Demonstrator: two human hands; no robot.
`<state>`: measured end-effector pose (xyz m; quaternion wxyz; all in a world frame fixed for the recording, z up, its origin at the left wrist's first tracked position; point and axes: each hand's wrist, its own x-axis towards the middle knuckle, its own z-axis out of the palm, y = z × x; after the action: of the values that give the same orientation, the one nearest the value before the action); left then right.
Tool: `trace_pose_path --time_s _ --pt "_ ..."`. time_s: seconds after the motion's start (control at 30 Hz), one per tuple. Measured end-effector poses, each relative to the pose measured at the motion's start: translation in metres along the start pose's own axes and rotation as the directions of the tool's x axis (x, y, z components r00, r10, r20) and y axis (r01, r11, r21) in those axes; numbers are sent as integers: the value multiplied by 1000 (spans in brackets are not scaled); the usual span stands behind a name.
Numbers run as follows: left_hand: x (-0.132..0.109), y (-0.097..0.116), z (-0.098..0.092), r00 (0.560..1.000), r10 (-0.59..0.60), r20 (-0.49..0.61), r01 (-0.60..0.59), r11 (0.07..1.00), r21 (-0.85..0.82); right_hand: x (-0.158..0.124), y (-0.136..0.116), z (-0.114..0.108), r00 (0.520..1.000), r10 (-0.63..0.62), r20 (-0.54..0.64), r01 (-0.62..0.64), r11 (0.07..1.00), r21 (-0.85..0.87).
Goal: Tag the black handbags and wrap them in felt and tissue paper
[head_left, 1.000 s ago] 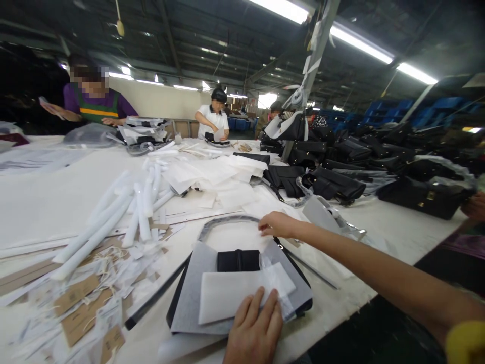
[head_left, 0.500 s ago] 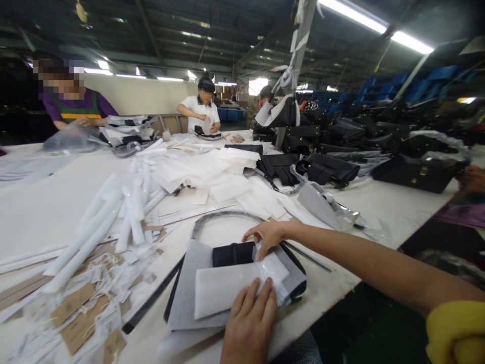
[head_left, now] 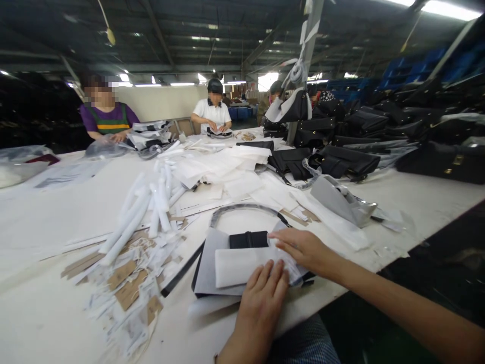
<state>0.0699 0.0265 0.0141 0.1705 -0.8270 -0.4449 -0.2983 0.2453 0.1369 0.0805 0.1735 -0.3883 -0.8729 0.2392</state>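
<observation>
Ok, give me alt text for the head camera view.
A person's left hand lies on white padding over a black bag on a table, the right hand at transparent film. Brown tags and white tubes lie to the left; more black bags are piled at right, with people beyond.

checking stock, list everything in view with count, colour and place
table: 1, white, across view
front bag: 1, black, near edge
handle: 1, dark, front bag's far side
liner sheet: 1, pale grey, over front bag
foam sheet: 1, white, on liner sheet
plastic film: at least 1, transparent, foam sheet's right end
black piece: 1, black, beyond foam sheet
foam tubes: several, white, left of front bag
tags: at least 3, brown, lower left
paper sheets: many, white, mid-table
other bags: many, black, right
people: at least 3, mixed clothing, beyond table
post: 1, grey, right of centre
ceiling lights: several, white, overhead
left hand: 1, bare, fingers on foam sheet
right hand: 1, bare, at plastic film
</observation>
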Motion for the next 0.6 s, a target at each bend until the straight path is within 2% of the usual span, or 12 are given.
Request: trace_pose_path --time_s 0.07,0.17,0.23,0.33,0.4,0.5,0.6 --pt "1 -4 -7 996 69 62 -69 998 5 -33 -5 13 985 -158 -75 150 984 -99" --pt "-1 -17 -27 964 192 186 -197 980 11 -61 0 28 943 -322 -90 285 915 -284" --pt "-6 -34 -47 944 215 249 -237 970 60 -66 4 32 927 -368 -68 321 876 -361" --pt "-16 -67 -80 930 175 323 -234 960 153 -64 8 31 914 -401 -57 344 843 -413" --pt "-20 -90 -96 917 168 362 -239 957 161 -62 9 31 905 -421 -57 357 827 -435" --pt "-24 -112 -99 892 171 418 -221 972 75 -58 11 31 896 -440 -58 367 808 -461" --pt "-29 -119 -84 908 106 406 -105 994 -25 -54 9 30 891 -446 -89 354 803 -480"
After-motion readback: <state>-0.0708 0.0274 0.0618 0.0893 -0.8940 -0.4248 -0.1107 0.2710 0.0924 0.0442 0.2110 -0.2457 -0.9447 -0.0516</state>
